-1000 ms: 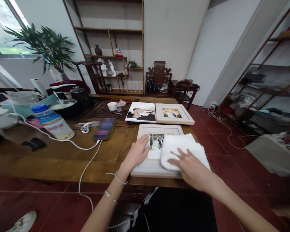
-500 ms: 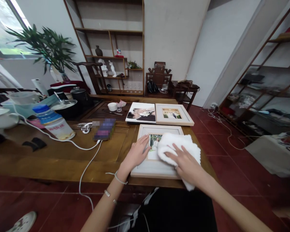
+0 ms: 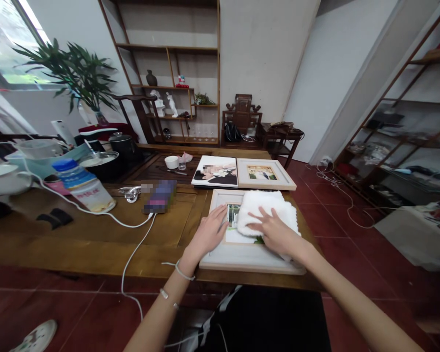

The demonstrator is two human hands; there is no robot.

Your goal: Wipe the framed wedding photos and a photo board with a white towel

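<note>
White cloth (image 3: 266, 205) covers part of the frame (image 3: 234, 259) on the bench (image 3: 161, 239), beneath the right hand (image 3: 276, 232), fingers spread wide, likely for even pressure; the left hand (image 3: 209, 230) lies flat, fingers close together, probably steadying the frame.

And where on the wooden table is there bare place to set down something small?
Free: wood between the phone and the photo frame under the left hand; also the near strip in front of the black pieces, left of where the white cable hangs. Crowded: the left side, around bottle, white mug and black pot.
</note>
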